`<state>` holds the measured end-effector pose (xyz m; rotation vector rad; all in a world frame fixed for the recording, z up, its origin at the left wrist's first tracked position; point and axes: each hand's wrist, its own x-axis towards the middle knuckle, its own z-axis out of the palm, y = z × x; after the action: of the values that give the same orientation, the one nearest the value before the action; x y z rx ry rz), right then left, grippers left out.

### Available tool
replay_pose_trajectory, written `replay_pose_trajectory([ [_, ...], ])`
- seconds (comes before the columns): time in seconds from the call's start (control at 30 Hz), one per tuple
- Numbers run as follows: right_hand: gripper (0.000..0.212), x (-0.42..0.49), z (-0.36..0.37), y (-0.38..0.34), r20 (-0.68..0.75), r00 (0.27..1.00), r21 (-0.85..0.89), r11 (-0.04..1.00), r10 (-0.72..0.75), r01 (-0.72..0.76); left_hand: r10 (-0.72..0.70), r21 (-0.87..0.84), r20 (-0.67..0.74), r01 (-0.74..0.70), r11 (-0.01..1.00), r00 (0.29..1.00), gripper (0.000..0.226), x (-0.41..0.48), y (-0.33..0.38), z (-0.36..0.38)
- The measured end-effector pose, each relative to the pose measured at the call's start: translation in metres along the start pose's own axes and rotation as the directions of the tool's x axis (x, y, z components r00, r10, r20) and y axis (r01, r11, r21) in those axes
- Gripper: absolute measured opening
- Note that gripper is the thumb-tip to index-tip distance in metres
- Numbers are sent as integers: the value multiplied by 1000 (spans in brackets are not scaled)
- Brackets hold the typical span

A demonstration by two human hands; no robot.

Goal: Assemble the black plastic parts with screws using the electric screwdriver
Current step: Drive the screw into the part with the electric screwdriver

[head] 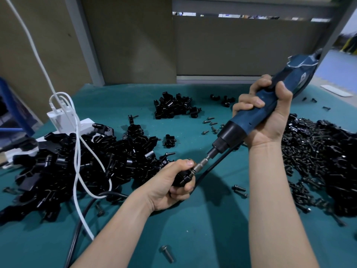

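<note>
Both hands are clamped tight: the left hand [170,185] curls round a small black plastic part [182,178], and the right hand [270,117] fists the blue electric screwdriver [249,122]. The screwdriver is tilted, bit tip on the part right by the left thumb. There's a heap of black parts [77,163] left of the left fingers and a screw pile [309,157] right of the right wrist, all on a green mat [212,229] with a grey partition [241,45] behind.

Blue-bodied electric screwdriver [258,113], black plastic parts [77,161], black screws [309,151], white cable [77,151], teal table mat [202,219].
</note>
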<state>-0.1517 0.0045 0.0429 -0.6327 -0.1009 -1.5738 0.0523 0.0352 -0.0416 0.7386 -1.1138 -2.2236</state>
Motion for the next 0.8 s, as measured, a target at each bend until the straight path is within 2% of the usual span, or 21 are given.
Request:
replay_pose_trajectory([
  [0.23, 46, 0, 4, 1, 24, 1000, -21, 1000, 11, -11, 2, 12, 2, -2, 1000, 1000, 21, 1, 0, 0],
  [0.6, 36, 0, 13, -1, 206, 977, 48, 997, 52, -64, -11, -10, -7, 11, 1000, 1000, 20, 2, -2, -3],
  [0.8, 38, 1, 11, 2, 172, 984, 34, 998, 44, -50, -5, -5, -1, 5, 1000, 1000, 24, 2, -1, -2],
])
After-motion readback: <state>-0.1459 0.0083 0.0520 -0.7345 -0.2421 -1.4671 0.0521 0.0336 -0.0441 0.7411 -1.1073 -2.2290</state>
